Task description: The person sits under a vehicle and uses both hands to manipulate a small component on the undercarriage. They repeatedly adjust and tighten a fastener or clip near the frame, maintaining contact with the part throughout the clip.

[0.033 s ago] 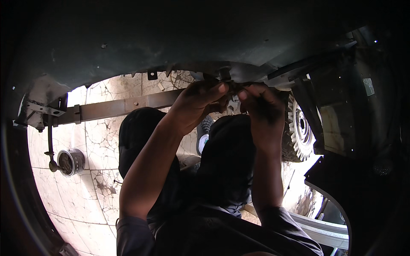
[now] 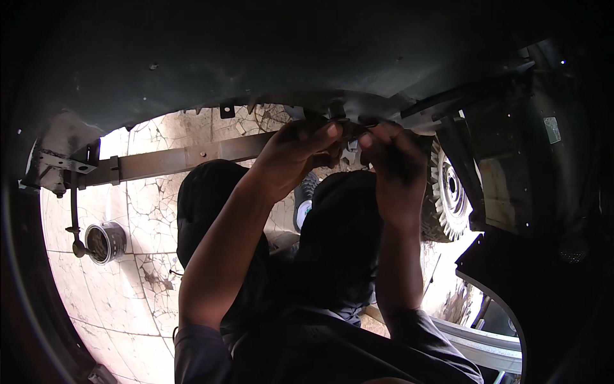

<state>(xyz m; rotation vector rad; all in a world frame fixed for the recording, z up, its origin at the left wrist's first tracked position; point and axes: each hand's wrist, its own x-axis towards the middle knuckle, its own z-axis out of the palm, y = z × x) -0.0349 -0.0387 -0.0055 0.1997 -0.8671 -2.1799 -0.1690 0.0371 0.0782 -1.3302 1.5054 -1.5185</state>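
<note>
Beneath a dark metal panel (image 2: 256, 70), my left hand (image 2: 294, 153) has its fingers closed around a small dark fitting (image 2: 339, 116) on the panel's lower edge, thumb upward. My right hand (image 2: 393, 160), darkly smudged on the back, reaches the same spot from the right, fingers curled and thumb near the fitting. What exactly the right fingertips grip is shadowed and hidden.
A rusty steel beam (image 2: 166, 160) crosses behind my forearms. A vertical rod (image 2: 75, 211) hangs left beside a round can (image 2: 105, 243) on cracked floor tiles (image 2: 96, 301). My dark-trousered knees (image 2: 332, 237) are below; a treaded wheel (image 2: 451, 185) and dark bodywork stand right.
My right hand's fingers have shifted slightly upward at the fitting. My left hand stays nearly in place.
</note>
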